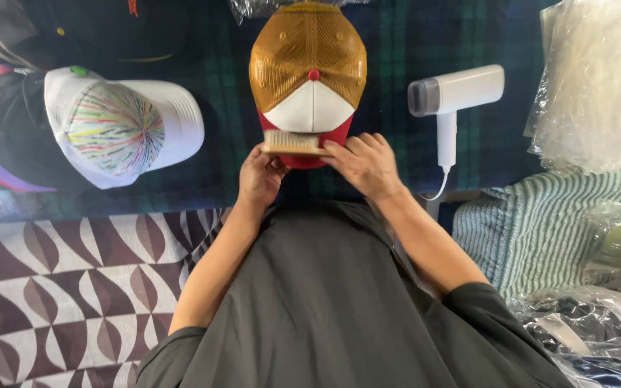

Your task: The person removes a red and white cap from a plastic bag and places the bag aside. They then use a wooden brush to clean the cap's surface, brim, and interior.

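- Head view, landmark: a trucker cap [307, 68] with a mustard mesh back, white front panel and red brim lies on the dark plaid worktop [389, 43], brim toward the person.
- Left hand [259, 176]: just below the cap's brim, fingers curled around the left end of a wooden brush [292, 142], gripping it.
- Right hand [365, 165]: just right of the brim, fingertips pressed on the brush's right end and against the brim's edge; holding, not clenched.
- The brush sits bristles-up across the red brim, touching the lower edge of the white panel.
- Progress, as judged: brushing appears under way at the brim and front panel. No lint or marks can be made out, so how much is cleaned cannot be told. The mesh back shows no contact.
- Left of the cap, well apart: a white cap [120, 126] with multicoloured streaks, lying on its side.
- Right of the cap, near: a white hair dryer [454, 93], cord trailing down, untouched.
- Further right: clear plastic bags [591, 86] and a green striped cloth [540, 223].
- Below the white cap: a brown-and-white patterned floor [59, 287].
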